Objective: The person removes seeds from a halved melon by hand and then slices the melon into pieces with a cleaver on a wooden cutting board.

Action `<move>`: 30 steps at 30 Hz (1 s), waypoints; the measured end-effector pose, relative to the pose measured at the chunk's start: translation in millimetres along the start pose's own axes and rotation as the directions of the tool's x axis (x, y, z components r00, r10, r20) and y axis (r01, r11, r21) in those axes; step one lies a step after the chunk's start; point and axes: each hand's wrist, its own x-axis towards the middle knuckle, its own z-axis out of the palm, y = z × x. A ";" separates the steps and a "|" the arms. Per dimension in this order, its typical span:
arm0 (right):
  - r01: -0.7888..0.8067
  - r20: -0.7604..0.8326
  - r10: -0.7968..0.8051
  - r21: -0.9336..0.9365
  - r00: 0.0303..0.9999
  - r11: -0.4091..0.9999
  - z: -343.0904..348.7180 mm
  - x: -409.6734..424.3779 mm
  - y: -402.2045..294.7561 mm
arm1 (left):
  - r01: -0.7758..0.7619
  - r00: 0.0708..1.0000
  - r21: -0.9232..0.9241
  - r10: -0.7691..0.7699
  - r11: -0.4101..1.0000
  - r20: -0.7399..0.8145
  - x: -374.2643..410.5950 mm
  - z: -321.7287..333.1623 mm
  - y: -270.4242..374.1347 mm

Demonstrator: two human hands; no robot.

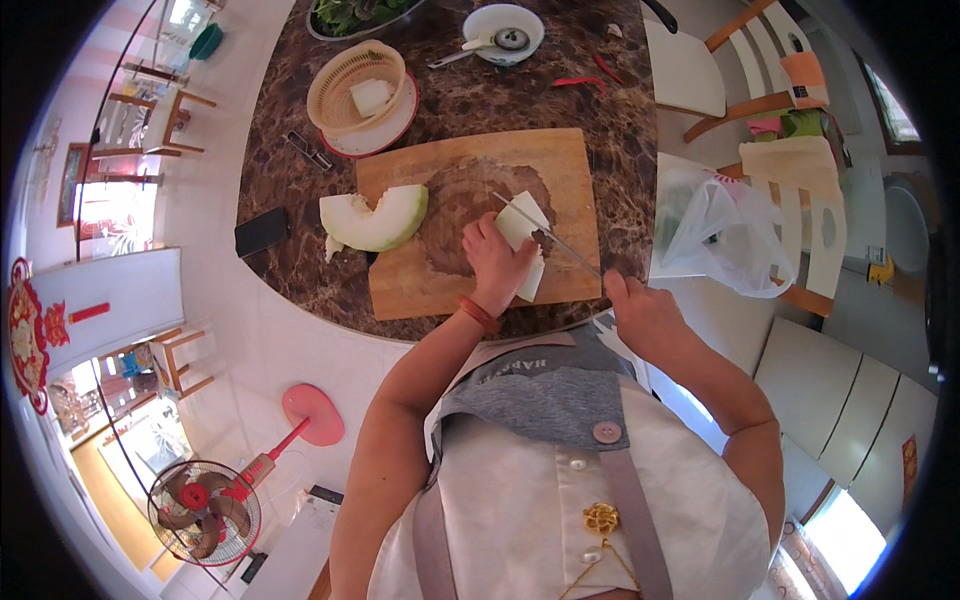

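My left hand presses on a pale piece of winter melon near the right side of a wooden cutting board. A knife, its handle closed in my right hand, lies across that piece with the blade pointing up and left. Another melon piece sits below the blade, beside my left thumb. A large curved melon slice with green rind rests over the board's left edge. One more white chunk is in a beige plastic basket.
The basket stands on a red-rimmed plate. A peeler and a black phone lie at the left of the marble-patterned table. Beyond are a bowl with a spoon, red chillies and leafy greens. A plastic bag is at the right.
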 end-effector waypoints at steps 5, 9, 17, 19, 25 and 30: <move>-0.023 -0.005 0.023 -0.058 1.000 0.998 -3.3 6.5 0.7 | -0.003 1.000 -0.029 0.002 1.000 -0.005 4.1 3.2 -1.0; -0.037 0.052 0.040 -0.052 0.998 0.998 -11.8 9.0 8.8 | -0.042 0.999 -0.032 0.043 0.999 0.023 9.7 0.7 -2.4; 0.033 0.137 -0.016 -0.120 0.990 0.992 -32.1 30.0 31.8 | -0.083 0.996 -0.022 0.084 0.996 0.032 13.3 -3.3 -6.8; 0.025 0.144 -0.007 -0.123 0.989 0.992 -33.6 32.2 38.2 | -0.071 0.996 -0.056 0.074 0.996 0.053 8.6 -7.8 -0.6; 0.080 0.124 -0.065 -0.123 0.990 0.989 -35.9 37.5 52.2 | -0.235 0.971 0.002 0.234 0.972 0.041 -22.6 -18.0 9.2; 0.099 0.121 -0.087 -0.101 0.989 0.990 -38.6 38.6 49.0 | -0.211 0.976 0.001 0.211 0.977 0.046 -23.3 -13.6 6.2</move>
